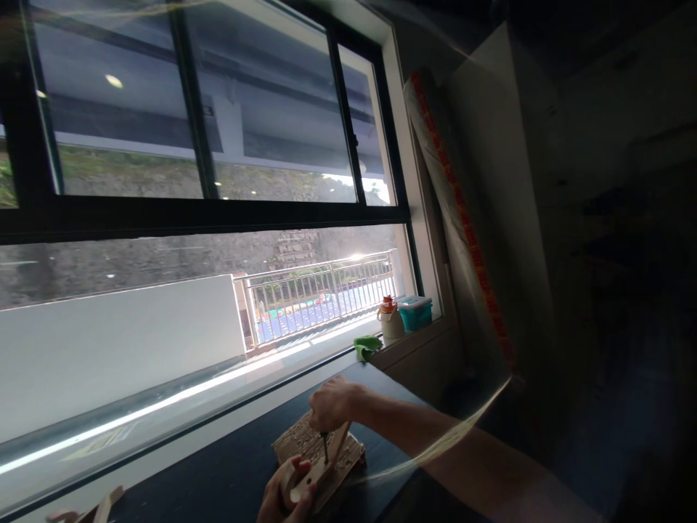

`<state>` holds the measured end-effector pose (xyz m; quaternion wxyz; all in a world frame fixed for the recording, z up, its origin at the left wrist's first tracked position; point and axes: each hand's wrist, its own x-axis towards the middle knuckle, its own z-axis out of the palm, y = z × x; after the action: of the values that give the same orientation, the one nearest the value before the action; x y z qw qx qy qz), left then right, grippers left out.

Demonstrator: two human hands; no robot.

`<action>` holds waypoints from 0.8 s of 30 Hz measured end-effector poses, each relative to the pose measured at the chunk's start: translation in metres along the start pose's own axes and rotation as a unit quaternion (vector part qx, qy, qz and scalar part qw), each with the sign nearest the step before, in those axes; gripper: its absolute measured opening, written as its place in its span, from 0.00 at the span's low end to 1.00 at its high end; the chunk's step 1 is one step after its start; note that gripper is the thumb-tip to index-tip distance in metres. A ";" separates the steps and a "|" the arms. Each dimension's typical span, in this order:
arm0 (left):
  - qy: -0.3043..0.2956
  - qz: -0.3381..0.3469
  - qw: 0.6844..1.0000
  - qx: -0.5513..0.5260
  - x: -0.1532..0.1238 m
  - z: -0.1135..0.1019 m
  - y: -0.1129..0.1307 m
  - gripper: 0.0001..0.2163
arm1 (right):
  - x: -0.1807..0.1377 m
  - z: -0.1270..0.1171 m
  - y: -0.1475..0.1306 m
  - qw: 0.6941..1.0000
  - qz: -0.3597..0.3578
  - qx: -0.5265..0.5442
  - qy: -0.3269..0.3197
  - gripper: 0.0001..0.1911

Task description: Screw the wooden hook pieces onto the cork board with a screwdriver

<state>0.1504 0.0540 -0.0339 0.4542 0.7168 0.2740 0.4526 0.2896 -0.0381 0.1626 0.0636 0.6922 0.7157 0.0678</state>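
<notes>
My right hand (333,405) is closed in a fist around the handle of a screwdriver (325,446), whose dark shaft points down onto a light wooden piece (316,472). My left hand (286,497) grips the near rounded end of that wooden piece at the bottom edge of the view. The piece rests on a brown patterned board (297,439) lying on a dark tabletop (218,472). Part of the left hand is cut off by the frame.
A big window (207,218) runs along the table's far side. On the sill at the right stand a white bottle with orange cap (390,319), a teal box (415,312) and a green cloth (367,346). A rolled sheet (462,225) leans in the corner. Wooden bits (103,505) lie bottom left.
</notes>
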 end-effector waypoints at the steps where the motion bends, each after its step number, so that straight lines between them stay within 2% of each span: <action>1: 0.002 0.001 1.000 -0.003 0.000 0.000 0.001 0.24 | -0.001 -0.002 0.002 1.000 -0.007 -0.003 -0.009 0.17; 8: 0.001 -0.001 1.000 -0.014 -0.003 0.001 0.008 0.24 | -0.009 -0.001 0.004 0.998 -0.055 0.010 -0.016 0.12; 13: -0.007 -0.014 1.000 -0.007 -0.003 0.002 0.006 0.26 | -0.003 0.009 0.005 0.999 -0.021 0.027 0.011 0.13; 19: -0.006 -0.026 1.000 -0.008 -0.003 0.005 0.008 0.27 | 0.002 0.011 0.006 0.999 0.029 0.040 0.012 0.16; 24: -0.008 -0.025 0.999 -0.026 -0.003 0.004 0.010 0.25 | -0.005 0.006 0.003 0.998 0.013 0.044 0.038 0.19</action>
<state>0.1523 0.0456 -0.0270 0.4859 0.7011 0.2766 0.4426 0.2938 -0.0428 0.1576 0.0049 0.7005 0.7108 0.0636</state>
